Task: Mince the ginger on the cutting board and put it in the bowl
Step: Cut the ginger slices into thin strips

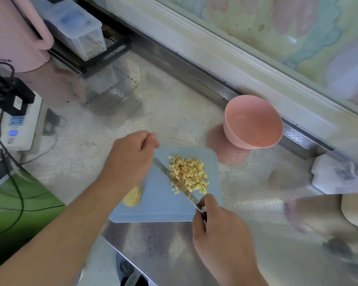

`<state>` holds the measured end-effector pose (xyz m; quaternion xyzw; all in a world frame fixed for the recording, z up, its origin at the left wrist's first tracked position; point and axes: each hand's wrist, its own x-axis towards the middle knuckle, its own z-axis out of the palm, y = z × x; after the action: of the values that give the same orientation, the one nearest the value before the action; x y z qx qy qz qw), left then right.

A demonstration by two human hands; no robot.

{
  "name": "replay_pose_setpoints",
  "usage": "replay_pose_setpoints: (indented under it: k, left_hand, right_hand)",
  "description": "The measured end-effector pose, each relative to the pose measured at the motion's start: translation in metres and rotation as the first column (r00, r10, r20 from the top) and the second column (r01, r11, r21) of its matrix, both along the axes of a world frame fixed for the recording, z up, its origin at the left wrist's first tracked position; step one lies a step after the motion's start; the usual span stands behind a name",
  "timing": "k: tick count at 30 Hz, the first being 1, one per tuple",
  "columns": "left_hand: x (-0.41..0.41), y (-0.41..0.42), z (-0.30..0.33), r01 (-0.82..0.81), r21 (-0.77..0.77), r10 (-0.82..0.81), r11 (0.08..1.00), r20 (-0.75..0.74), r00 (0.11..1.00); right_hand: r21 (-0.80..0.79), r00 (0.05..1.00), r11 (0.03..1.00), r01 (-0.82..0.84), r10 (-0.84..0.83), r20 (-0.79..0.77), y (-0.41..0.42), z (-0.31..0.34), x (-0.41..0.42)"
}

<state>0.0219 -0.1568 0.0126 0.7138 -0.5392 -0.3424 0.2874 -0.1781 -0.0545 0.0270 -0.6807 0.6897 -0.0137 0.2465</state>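
Observation:
A pile of diced yellow ginger point(187, 174) lies on the light blue cutting board point(159, 205). A knife point(178, 182) lies slantwise across the board with its blade along the pile's left side. My right hand point(219, 234) grips the knife's dark handle at the board's near right corner. My left hand point(132, 153) sits with curled fingers over the blade's tip at the board's far left corner; the tip is hidden under it. An uncut ginger piece point(132, 197) lies at the board's left edge beside my left forearm. The pink bowl point(253, 122) stands empty beyond the board's far right corner.
The board lies on a shiny metal counter point(174, 244). A white power strip with black plugs and cables point(19, 120) sits at the left, a pink appliance point(15, 34) and a clear box on a black rack point(81, 36) at the back left. White plastic point(337, 174) lies at the right.

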Motion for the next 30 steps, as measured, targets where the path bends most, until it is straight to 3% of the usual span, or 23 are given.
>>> replay_pose_setpoints:
  k: [2, 4, 9, 14, 20, 30]
  left_hand:
    - [0.023, 0.010, -0.002, -0.151, 0.080, 0.150, 0.985, 0.016, 0.989]
    - [0.044, 0.029, -0.011, -0.168, 0.217, 0.153, 0.962, 0.084, 0.985]
    - [0.051, 0.066, -0.032, 0.104, 0.416, -0.175, 0.904, 0.138, 0.975]
    - [0.038, 0.072, -0.039, 0.083, 0.309, -0.165, 0.947, 0.251, 0.954]
    - [0.027, 0.070, -0.037, 0.097, 0.306, -0.216, 0.947, 0.387, 0.896]
    - [0.007, 0.064, -0.042, 0.106, 0.279, -0.198, 0.954, 0.327, 0.924]
  right_hand:
    - [0.051, 0.985, 0.991, 0.124, -0.129, 0.114, 0.001, -0.004, 0.000]
    - [0.092, 0.953, 0.974, 0.208, -0.223, 0.204, 0.001, -0.007, 0.003]
    - [0.161, 0.901, 0.952, 0.258, -0.298, 0.315, 0.000, -0.015, 0.018]
    - [0.169, 0.900, 0.958, 0.233, -0.278, 0.335, -0.001, -0.020, 0.032]
    - [0.196, 0.897, 0.952, 0.234, -0.289, 0.334, -0.004, -0.028, 0.043]
    - [0.217, 0.893, 0.946, 0.240, -0.303, 0.333, -0.009, -0.038, 0.053]
